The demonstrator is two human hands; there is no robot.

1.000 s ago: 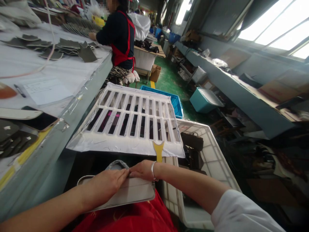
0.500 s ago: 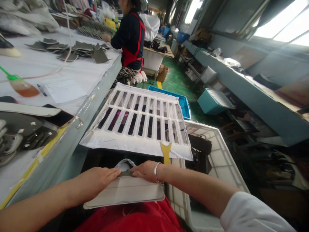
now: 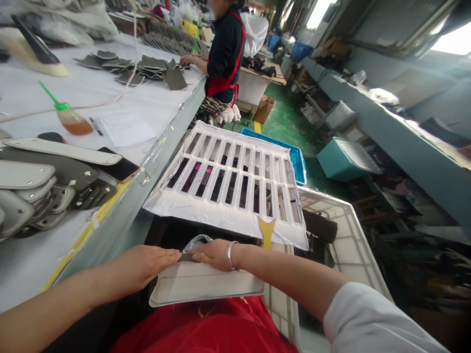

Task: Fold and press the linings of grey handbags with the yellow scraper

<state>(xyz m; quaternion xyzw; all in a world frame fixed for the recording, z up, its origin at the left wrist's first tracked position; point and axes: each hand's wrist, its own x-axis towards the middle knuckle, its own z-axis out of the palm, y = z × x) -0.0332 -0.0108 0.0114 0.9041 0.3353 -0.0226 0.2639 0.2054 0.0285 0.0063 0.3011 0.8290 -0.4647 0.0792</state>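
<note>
A pale, flat piece with rounded corners (image 3: 209, 282) lies across the lap, against the red apron. My left hand (image 3: 149, 264) rests on its upper left edge, fingers stretched out and side by side. From the right, my right hand (image 3: 213, 255), with a silver bangle at the wrist, presses on the same edge, fingers flat. The fingertips of both hands nearly meet at a grey strip (image 3: 187, 257). Behind them rises a clear, curved band (image 3: 198, 240).
A white slatted rack (image 3: 228, 181) with a yellow forked piece (image 3: 267, 233) stands ahead. The left worktable (image 3: 147, 110) bears grey pieces, a glue bottle (image 3: 73, 120) and a phone. A white crate (image 3: 353, 235) is at right. A person in a red apron (image 3: 226, 59) works beyond.
The whole view has shifted, so the table and rack appear further right. The pale piece is tilted more steeply toward the camera, and both hands have stayed on its upper edge.
</note>
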